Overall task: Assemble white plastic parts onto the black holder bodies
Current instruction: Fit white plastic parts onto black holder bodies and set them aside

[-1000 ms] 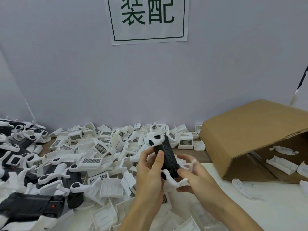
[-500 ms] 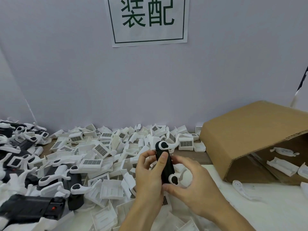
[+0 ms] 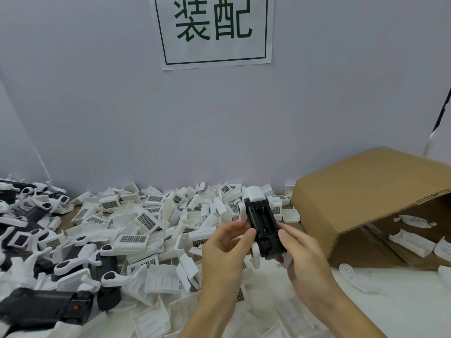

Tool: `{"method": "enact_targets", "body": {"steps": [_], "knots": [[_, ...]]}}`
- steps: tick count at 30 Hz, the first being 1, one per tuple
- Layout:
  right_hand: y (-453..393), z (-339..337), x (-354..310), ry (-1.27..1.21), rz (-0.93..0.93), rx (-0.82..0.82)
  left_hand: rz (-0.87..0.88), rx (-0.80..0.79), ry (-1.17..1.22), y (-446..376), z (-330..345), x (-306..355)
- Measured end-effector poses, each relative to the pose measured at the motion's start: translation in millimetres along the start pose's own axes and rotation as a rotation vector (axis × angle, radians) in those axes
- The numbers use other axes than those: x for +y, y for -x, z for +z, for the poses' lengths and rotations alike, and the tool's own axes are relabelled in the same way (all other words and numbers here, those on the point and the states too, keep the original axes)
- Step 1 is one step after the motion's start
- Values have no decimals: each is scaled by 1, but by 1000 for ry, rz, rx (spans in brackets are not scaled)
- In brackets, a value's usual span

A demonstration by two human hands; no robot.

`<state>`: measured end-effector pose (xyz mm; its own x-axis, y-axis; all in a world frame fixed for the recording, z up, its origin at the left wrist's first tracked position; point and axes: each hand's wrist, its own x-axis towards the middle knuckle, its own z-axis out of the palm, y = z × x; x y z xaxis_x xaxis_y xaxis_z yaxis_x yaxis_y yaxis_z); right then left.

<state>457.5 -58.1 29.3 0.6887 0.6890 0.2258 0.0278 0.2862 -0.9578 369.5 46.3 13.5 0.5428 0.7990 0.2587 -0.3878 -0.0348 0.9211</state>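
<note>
Head view — both hands raised above the heap of white plastic parts (image 3: 146, 223). Left hand (image 3: 224, 250) and right hand (image 3: 300, 254) grip the black holder body (image 3: 264, 228) from opposite sides — open cavity facing up, beside the cardboard box (image 3: 353, 198).

The cardboard box (image 3: 366, 203) and black device (image 3: 46, 308) run off the frame edges.

I see my left hand (image 3: 225, 250) and right hand (image 3: 301, 252) gripping a black holder body (image 3: 264, 230) between the fingers, white plastic parts (image 3: 136, 230) heaped beyond my left fingers, cardboard box (image 3: 361, 203) past my right fingers
</note>
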Motion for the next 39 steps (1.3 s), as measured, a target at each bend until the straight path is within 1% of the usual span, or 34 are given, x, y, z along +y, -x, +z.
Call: {"method": "enact_targets", "body": {"steps": [2, 9, 11, 14, 17, 21, 24, 26, 27, 28, 30, 32, 33, 36, 39], "knots": [[-2, -1, 1, -139, 78, -24, -8, -3, 4, 0, 1, 1], [-4, -3, 4, -124, 85, -24, -41, 9, -4, 0, 1, 4], [-4, -4, 4, -63, 55, -6, -43, 3, -3, 0, 0, 3], [-2, -5, 3, 114, -31, 2, -15, -23, -19, 1, 0, 4], [0, -4, 1, 240, -107, 16, -9, -31, -16, 3, 1, 6], [4, 1, -1, 385, -203, -14, -20, -53, 19, 2, 2, 6], [7, 3, -3, 399, -239, -86, -2, -72, -54, 3, 1, 3], [7, 2, -5, 358, -220, -142, -38, -40, -23, 2, 1, 3], [6, 1, -8, 340, -214, -140, -61, -6, -2, 1, 1, 4], [5, -3, -10, 332, -216, -112, -81, 29, 10, 0, 0, 2], [0, -14, -15, 357, -231, -2, -153, 102, 65, -2, 0, 3], [-4, -31, -21, 487, -212, 87, -232, 164, 146, -3, 0, 4], [-6, -40, -23, 600, -195, 92, -258, 176, 183, -4, -1, 5], [-8, -63, -27, 933, -107, 57, -268, 170, 222, -4, 0, 6], [-7, -75, -30, 1106, 35, 7, -267, 189, 180, -4, 0, 4]]}}
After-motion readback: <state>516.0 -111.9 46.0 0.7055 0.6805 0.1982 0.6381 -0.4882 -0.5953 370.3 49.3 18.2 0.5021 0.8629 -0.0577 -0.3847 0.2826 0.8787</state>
